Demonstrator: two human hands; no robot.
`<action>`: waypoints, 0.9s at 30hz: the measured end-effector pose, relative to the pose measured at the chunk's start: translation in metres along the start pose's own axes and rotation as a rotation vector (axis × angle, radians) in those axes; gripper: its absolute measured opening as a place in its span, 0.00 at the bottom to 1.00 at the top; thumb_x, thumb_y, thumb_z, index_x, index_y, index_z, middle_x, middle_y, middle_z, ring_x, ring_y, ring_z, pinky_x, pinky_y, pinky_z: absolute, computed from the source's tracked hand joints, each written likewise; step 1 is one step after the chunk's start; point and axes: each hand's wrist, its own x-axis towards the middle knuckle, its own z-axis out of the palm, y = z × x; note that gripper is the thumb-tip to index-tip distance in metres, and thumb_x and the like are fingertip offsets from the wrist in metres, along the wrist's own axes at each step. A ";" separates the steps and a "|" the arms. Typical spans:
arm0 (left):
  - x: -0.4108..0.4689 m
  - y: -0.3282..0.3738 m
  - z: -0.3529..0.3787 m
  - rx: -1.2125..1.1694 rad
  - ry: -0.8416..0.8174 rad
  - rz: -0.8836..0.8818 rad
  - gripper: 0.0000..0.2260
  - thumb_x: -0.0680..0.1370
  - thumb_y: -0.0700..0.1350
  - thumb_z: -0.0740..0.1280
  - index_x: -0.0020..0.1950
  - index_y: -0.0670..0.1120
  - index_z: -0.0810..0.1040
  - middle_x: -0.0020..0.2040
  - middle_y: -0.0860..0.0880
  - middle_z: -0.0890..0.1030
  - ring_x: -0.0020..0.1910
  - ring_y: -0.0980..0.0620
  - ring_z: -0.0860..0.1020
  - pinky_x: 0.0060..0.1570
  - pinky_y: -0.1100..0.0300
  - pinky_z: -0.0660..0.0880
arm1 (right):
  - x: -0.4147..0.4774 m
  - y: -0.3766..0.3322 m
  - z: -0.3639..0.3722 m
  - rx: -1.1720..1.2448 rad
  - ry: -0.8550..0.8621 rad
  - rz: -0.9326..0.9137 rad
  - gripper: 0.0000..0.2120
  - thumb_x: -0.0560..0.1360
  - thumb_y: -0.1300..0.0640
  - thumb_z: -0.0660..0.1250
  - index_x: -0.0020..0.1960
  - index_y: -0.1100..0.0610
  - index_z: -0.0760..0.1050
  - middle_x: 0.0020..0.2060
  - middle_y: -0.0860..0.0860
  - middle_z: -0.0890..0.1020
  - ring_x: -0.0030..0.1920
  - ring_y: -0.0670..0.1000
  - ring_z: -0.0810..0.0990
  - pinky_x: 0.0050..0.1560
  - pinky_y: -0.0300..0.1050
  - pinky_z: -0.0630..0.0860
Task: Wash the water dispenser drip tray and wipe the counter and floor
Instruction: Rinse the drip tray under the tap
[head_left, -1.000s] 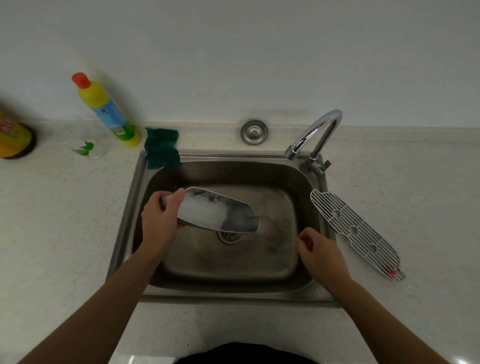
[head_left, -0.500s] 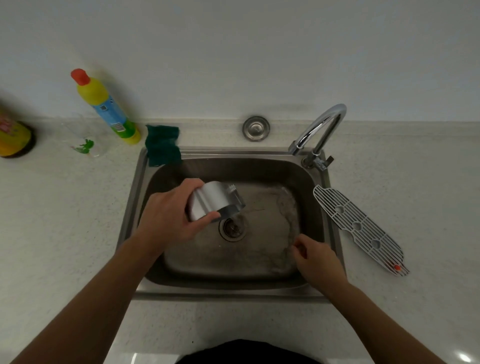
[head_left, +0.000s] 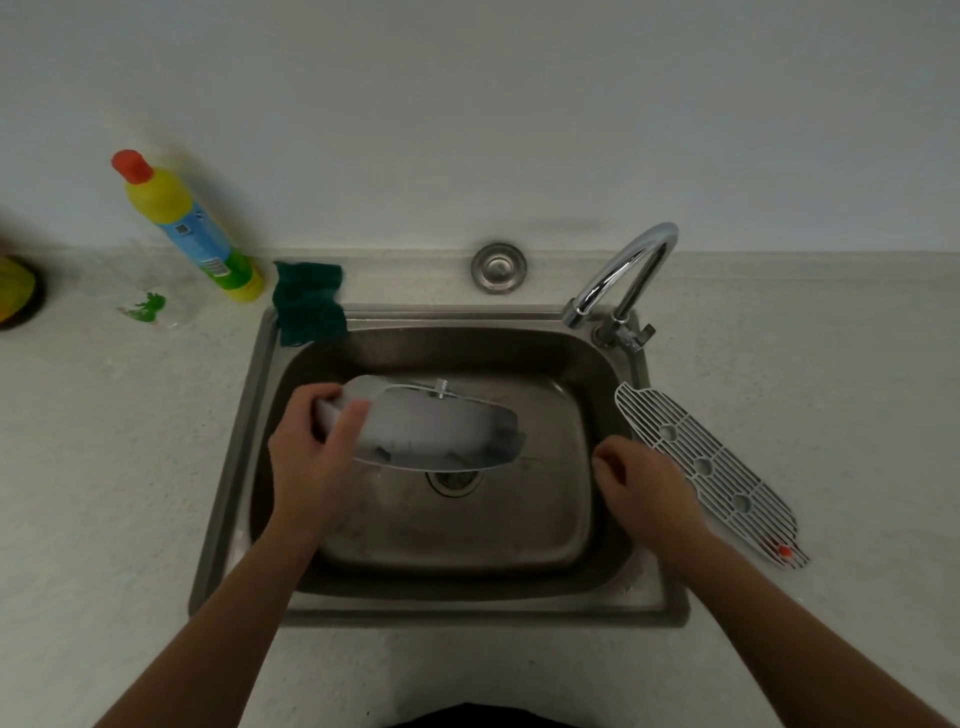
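Left hand (head_left: 311, 462) grips one grey oval plastic drip tray (head_left: 447, 431) above one steel sink (head_left: 467, 314); right hand (head_left: 644, 488) loosely curled, apparently empty.

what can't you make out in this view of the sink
Head view only:
Drain: upper part hidden behind the drip tray gripped by the left hand.
Yellow container: cut off by the left edge.
Detergent bottle label: print too small to read.
Palm of the right hand: hidden by its own back; contents unknown.
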 end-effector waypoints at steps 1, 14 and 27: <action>-0.001 -0.002 0.003 -0.129 0.023 -0.133 0.23 0.75 0.67 0.65 0.60 0.51 0.77 0.55 0.49 0.80 0.54 0.54 0.81 0.39 0.67 0.80 | 0.013 -0.001 -0.010 -0.008 0.045 0.006 0.02 0.81 0.52 0.66 0.50 0.46 0.77 0.37 0.42 0.80 0.37 0.40 0.79 0.40 0.37 0.75; 0.015 -0.001 0.044 -0.757 0.047 -0.804 0.18 0.80 0.62 0.66 0.64 0.54 0.79 0.65 0.43 0.80 0.63 0.39 0.80 0.39 0.51 0.85 | 0.160 0.018 -0.069 -0.259 0.234 0.120 0.10 0.85 0.48 0.59 0.50 0.53 0.69 0.35 0.50 0.77 0.32 0.48 0.75 0.30 0.42 0.64; 0.044 0.005 0.058 -0.797 -0.045 -0.794 0.14 0.80 0.62 0.66 0.56 0.55 0.85 0.54 0.45 0.87 0.54 0.42 0.86 0.42 0.48 0.84 | 0.151 0.015 -0.055 -0.469 0.120 -0.154 0.19 0.79 0.57 0.70 0.67 0.57 0.70 0.44 0.57 0.85 0.40 0.60 0.85 0.40 0.46 0.69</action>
